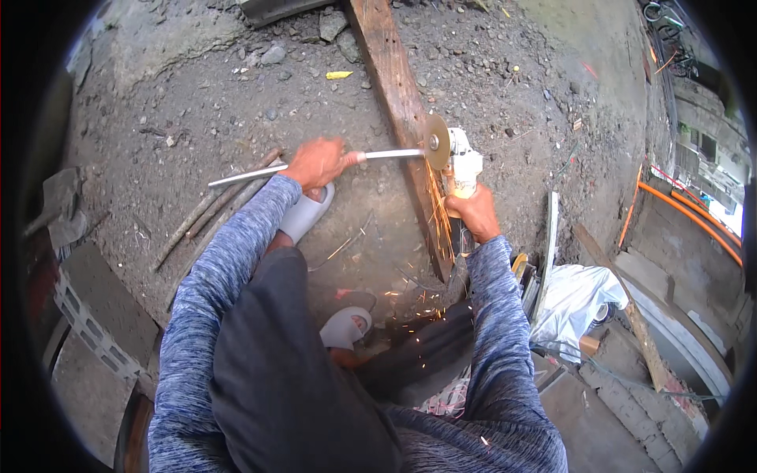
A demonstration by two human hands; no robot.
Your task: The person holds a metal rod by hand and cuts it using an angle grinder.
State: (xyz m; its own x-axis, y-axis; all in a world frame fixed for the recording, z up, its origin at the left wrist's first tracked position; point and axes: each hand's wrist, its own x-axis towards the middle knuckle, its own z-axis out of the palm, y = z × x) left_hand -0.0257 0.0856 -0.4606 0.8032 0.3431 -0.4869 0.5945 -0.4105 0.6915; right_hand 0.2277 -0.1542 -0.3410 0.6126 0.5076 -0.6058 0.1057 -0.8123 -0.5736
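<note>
My right hand [478,213] is closed round the body of a white and yellow angle grinder [465,167]. The grinder's flat disc [437,143] meets the right end of a thin pale metal bar [393,154], and a stream of orange sparks [438,209] falls from there toward me. My left hand [318,164] is wrapped over the bar, left of the disc. Under the bar's right end lies a long brown wooden beam [390,75]. The bar's left end reaches out over some thin wooden poles [229,197].
My feet in light grey slippers [309,214] are close to the bar and sparks. Hollow concrete blocks [95,331] stand at the left. On the right are a white plastic sheet [576,303], a metal strip [550,244], a wooden stick [631,315] and orange pipes [686,213]. Stones [333,25] litter the dirt ground.
</note>
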